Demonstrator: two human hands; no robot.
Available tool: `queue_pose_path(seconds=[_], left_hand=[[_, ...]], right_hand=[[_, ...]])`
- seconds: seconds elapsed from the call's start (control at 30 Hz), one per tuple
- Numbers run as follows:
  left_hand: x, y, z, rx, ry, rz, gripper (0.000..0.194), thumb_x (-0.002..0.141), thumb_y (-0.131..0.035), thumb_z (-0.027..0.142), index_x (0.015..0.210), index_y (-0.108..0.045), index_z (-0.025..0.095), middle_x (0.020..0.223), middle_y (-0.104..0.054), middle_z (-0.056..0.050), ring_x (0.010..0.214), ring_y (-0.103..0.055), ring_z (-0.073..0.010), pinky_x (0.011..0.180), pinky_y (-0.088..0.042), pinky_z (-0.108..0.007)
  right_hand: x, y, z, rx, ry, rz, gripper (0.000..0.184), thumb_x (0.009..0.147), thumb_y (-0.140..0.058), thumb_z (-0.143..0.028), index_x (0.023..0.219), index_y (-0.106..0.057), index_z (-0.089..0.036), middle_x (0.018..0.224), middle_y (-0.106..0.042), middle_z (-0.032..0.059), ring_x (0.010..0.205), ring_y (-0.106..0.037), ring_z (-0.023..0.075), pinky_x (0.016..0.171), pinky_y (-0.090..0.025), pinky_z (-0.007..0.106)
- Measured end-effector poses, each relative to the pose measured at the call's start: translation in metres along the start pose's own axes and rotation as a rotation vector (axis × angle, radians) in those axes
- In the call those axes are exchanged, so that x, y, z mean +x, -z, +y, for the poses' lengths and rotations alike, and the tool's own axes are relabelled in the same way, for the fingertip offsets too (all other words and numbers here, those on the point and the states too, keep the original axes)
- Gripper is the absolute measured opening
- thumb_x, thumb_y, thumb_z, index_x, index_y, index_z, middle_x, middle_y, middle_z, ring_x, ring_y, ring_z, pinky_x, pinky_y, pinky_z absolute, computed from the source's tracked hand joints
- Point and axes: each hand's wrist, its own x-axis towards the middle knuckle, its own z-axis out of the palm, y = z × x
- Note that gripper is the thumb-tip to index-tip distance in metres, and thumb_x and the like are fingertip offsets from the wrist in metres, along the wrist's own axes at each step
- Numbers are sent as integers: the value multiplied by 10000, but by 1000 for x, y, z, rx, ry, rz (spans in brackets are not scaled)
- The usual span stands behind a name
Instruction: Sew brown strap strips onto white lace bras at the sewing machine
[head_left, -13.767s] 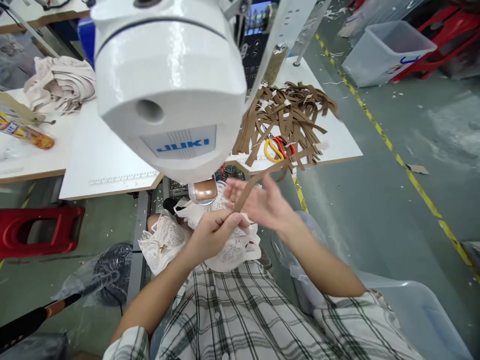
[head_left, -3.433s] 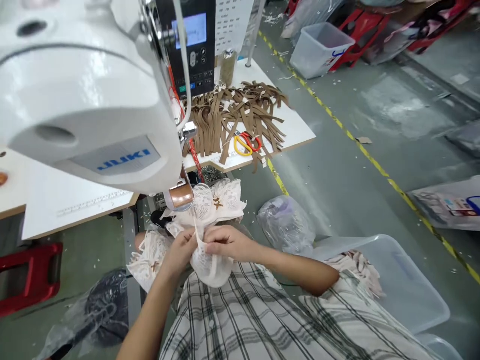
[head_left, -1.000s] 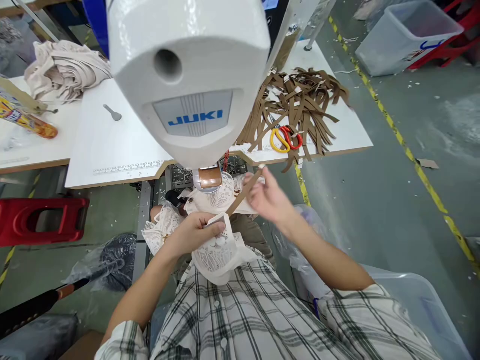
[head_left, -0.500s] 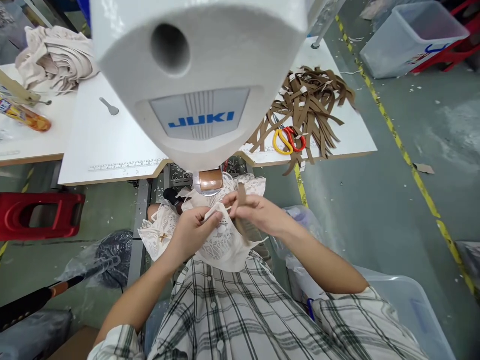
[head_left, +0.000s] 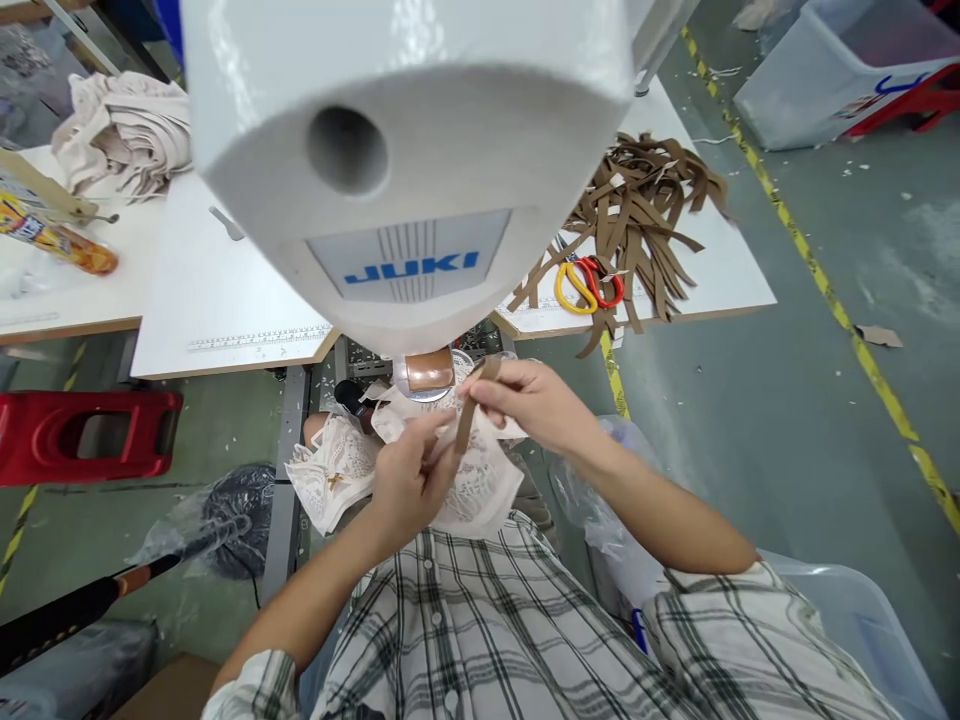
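My right hand [head_left: 536,400] is closed on a brown fabric strap [head_left: 466,422], pinching its upper part between thumb and fingers. The strap slants down to my left hand [head_left: 412,475], which is bent and slightly blurred. What its fingers grip is hidden. Beneath both hands, a cream lace bra [head_left: 480,490] is spread over my lap. Its other cup [head_left: 334,470] lies to the left and bears a small brown bow. Just beyond the hands is the sewing machine's lower part with a brown patch [head_left: 429,370].
The white JUKI machine head [head_left: 412,150] fills the upper middle. Red-and-yellow scissors [head_left: 589,285] lie by a heap of brown straps [head_left: 637,220] on the white table [head_left: 720,270]. Folded cream fabric [head_left: 127,130] and a drink bottle [head_left: 60,240] are at left. A red stool [head_left: 161,425] stands below.
My right hand has raised the brown strap across the front of the lace. My left hand has moved off the lace edge it was pinching, down and right towards the strap's lower end.
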Motion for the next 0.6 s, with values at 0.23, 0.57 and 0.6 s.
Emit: queue_pose_path(seconds=[0.23, 0.57, 0.6], left_hand=[[34, 28, 4, 126, -46, -15, 223, 968, -553, 203, 1100, -732, 180, 759, -762, -6, 561, -644, -82, 566, -471, -163], [48, 35, 14, 46, 292, -88, 256, 947, -564, 288, 1059, -777, 202, 1039, -796, -37, 836, -738, -168, 708, -548, -226], [47, 34, 14, 56, 279, -92, 256, 949, -563, 288, 1060, -777, 201, 1005, -801, -36, 760, -726, -150, 672, -538, -219]], right_hand=[[54, 23, -26, -295, 156, 5, 257, 831, -715, -415, 926, -691, -177, 711, -633, -2, 615, -563, 120, 602, -475, 259], [98, 12, -24, -731, 545, 134, 212, 806, -703, -381, 798, -573, -213, 795, -528, 20, 776, -522, 191, 782, -492, 381], [98, 12, -23, -744, 549, 139, 239, 819, -691, -411, 783, -557, -217, 774, -511, 20, 771, -515, 193, 773, -492, 383]])
